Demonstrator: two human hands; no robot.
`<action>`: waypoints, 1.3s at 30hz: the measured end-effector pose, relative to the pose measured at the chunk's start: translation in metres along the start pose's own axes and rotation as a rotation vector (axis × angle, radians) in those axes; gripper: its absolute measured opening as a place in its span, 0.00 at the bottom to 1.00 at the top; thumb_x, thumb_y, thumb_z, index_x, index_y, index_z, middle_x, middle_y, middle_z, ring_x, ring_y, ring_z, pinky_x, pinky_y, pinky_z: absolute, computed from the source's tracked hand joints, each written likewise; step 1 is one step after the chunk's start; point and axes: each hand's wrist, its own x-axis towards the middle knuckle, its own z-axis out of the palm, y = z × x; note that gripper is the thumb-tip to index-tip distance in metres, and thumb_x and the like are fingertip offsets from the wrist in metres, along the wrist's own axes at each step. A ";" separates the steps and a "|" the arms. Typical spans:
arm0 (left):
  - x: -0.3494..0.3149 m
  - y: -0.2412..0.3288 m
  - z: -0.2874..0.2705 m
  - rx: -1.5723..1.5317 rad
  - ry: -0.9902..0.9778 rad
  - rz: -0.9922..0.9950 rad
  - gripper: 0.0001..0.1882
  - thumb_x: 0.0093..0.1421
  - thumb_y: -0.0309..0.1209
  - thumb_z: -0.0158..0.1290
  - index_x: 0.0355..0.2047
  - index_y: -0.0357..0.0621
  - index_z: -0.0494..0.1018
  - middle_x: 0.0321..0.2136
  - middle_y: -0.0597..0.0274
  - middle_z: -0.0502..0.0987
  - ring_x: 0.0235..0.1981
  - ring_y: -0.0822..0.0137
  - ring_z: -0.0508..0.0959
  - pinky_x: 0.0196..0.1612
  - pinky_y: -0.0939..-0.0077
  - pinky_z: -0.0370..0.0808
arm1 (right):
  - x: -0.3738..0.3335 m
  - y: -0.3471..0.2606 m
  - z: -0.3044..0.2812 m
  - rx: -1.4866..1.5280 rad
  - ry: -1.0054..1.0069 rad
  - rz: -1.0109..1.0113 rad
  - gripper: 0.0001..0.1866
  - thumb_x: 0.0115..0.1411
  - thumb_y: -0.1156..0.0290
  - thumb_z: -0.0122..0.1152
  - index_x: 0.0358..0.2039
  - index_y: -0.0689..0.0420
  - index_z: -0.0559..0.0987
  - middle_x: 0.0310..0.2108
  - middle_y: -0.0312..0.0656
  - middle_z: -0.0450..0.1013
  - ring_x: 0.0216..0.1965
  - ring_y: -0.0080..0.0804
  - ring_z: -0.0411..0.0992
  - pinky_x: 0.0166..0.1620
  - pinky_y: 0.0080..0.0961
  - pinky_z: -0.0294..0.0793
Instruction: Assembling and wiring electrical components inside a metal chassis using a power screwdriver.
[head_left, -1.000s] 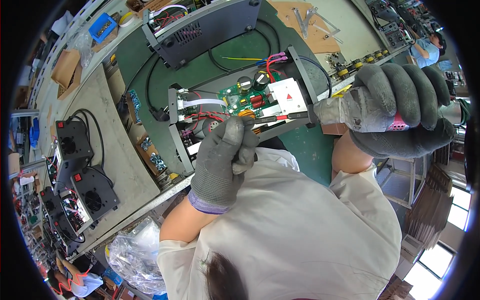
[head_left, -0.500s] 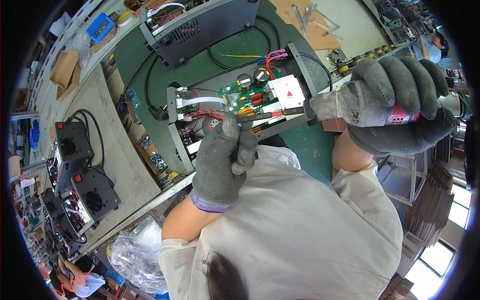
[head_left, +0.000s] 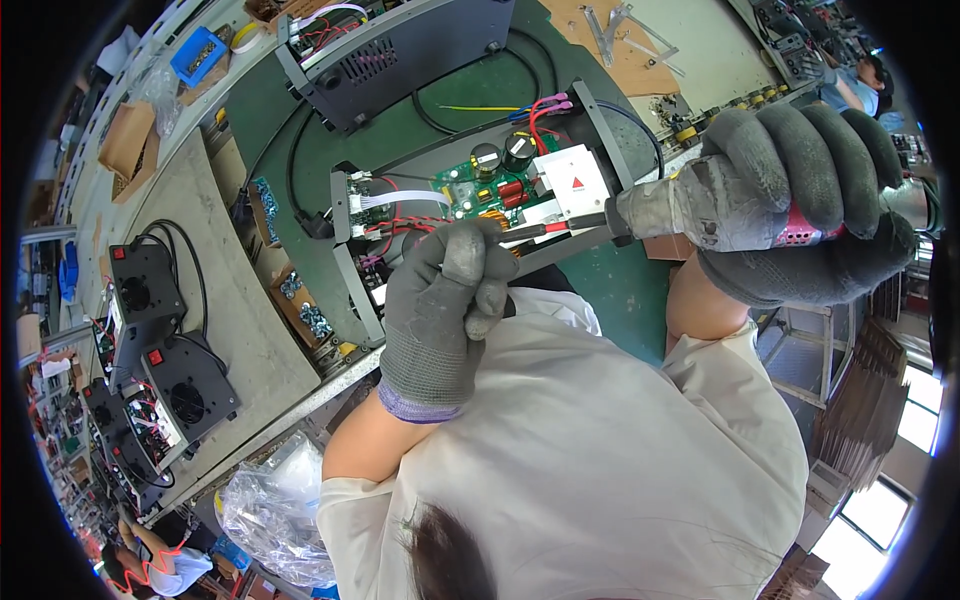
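My right hand [head_left: 800, 205], in a dark grey glove, is wrapped round an electric screwdriver [head_left: 665, 213] with a worn grey nose. Its dark bit [head_left: 540, 232] with a red band points left over the near side of an open metal case [head_left: 345, 265]. My left hand [head_left: 435, 305], gloved in grey with a purple cuff, is closed by the bit's tip. Its fingertips hide the tip and whatever they pinch. Inside the case lie a green circuit board [head_left: 465, 193] with capacitors, a white plate [head_left: 575, 182], a ribbon cable [head_left: 400, 199] and red wires.
A second dark case [head_left: 400, 60] stands behind on the green mat [head_left: 260, 115]. Left are boxes of screws [head_left: 305, 305], a cardboard box [head_left: 128, 150], a blue bin [head_left: 200, 57] and finished-looking units with red switches [head_left: 190, 385]. Metal brackets [head_left: 620, 40] lie at the far right. Other people work in the distance.
My left fingers have turned and curled over the bit's tip, which showed more before. The open case has shifted very slightly left. My right hand has hardly moved.
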 end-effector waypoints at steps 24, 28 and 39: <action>0.039 0.015 -0.025 1.532 0.098 0.277 0.14 0.57 0.42 0.63 0.31 0.43 0.84 0.28 0.55 0.80 0.28 0.59 0.80 0.33 0.67 0.74 | 0.006 -0.025 -0.015 -0.376 -0.254 0.284 0.31 0.65 0.52 0.60 0.65 0.51 0.69 0.39 0.26 0.72 0.39 0.23 0.67 0.43 0.30 0.63; 0.045 0.019 -0.029 1.559 0.022 0.173 0.18 0.61 0.49 0.56 0.31 0.47 0.84 0.27 0.55 0.79 0.31 0.56 0.80 0.36 0.61 0.74 | 0.010 -0.022 -0.011 -0.385 -0.279 0.351 0.33 0.66 0.51 0.58 0.67 0.51 0.67 0.40 0.26 0.72 0.39 0.24 0.67 0.43 0.30 0.64; 0.049 0.026 -0.028 1.587 -0.062 0.094 0.19 0.63 0.48 0.56 0.32 0.47 0.85 0.27 0.53 0.80 0.32 0.56 0.81 0.37 0.60 0.75 | 0.016 -0.004 -0.005 -0.425 -0.398 0.405 0.24 0.65 0.54 0.60 0.56 0.48 0.65 0.35 0.27 0.70 0.35 0.24 0.69 0.38 0.28 0.68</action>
